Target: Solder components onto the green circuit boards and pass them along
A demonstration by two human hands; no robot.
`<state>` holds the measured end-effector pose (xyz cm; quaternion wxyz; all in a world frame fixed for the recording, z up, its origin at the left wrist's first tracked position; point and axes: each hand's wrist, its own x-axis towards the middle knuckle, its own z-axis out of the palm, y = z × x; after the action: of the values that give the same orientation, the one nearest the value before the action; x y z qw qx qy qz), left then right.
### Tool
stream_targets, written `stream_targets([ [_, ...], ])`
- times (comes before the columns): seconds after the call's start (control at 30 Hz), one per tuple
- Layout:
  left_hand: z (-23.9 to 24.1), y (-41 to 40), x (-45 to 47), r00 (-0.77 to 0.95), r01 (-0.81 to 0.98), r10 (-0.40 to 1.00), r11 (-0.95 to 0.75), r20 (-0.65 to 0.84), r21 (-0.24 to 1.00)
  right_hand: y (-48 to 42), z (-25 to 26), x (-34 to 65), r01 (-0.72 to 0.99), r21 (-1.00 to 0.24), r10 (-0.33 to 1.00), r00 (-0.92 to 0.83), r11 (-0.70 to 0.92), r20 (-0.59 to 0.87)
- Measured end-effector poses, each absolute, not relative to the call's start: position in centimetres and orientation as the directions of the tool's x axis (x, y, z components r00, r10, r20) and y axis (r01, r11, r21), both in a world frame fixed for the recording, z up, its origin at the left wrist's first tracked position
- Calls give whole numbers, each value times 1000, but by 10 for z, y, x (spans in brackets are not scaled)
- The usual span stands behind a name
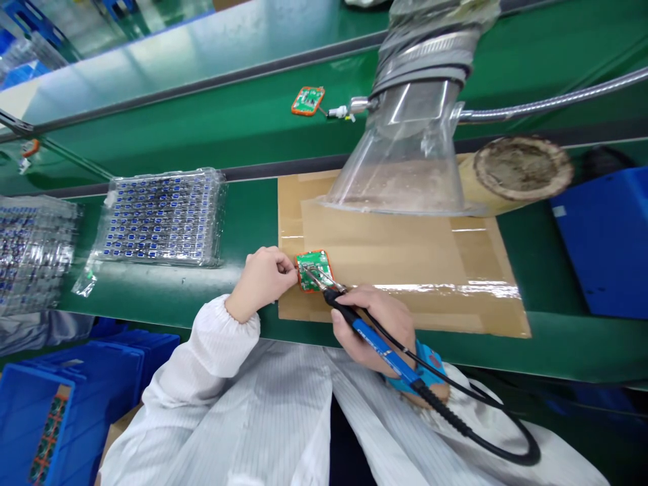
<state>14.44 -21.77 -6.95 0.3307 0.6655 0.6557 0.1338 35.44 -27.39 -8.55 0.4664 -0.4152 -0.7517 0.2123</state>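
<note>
My right hand (377, 324) is wrapped round the blue and black handle of a soldering iron (377, 341). The iron's metal tip and a thin metal tube beside it reach over a green circuit board (314, 271) with an orange rim. That board lies near the left edge of a brown cardboard sheet (405, 263). At the board's left edge, my left hand (266, 280) has thumb and forefinger pinched together. Whatever is between those fingertips is too small or hidden to name.
A clear fume hood (410, 155) hangs low over the cardboard. Behind it, another circuit board (308, 100) lies on the green surface. Clear trays of small blue parts (159, 216) stand at left. A blue bin (607, 236) is at right; the iron's cable (526, 445) loops low.
</note>
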Motion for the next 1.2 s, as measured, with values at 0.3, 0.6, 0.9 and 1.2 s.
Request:
stream_targets([
  [0.3,-70,-217,143,112,791,955,82,-275,606,-268,-98,370,389,-809,864,62,440,499],
  [0.6,-68,-220,135,250,796,928,-34,-277,605,-267,-111,395,444,-795,834,167,413,526],
  [0.9,-54,-187,113,279,550,841,255,-463,795,-266,-114,420,468,-823,827,284,322,485],
  [1.2,-24,-57,108,150,237,834,491,-531,839,-273,-121,422,383,-849,844,248,365,475],
])
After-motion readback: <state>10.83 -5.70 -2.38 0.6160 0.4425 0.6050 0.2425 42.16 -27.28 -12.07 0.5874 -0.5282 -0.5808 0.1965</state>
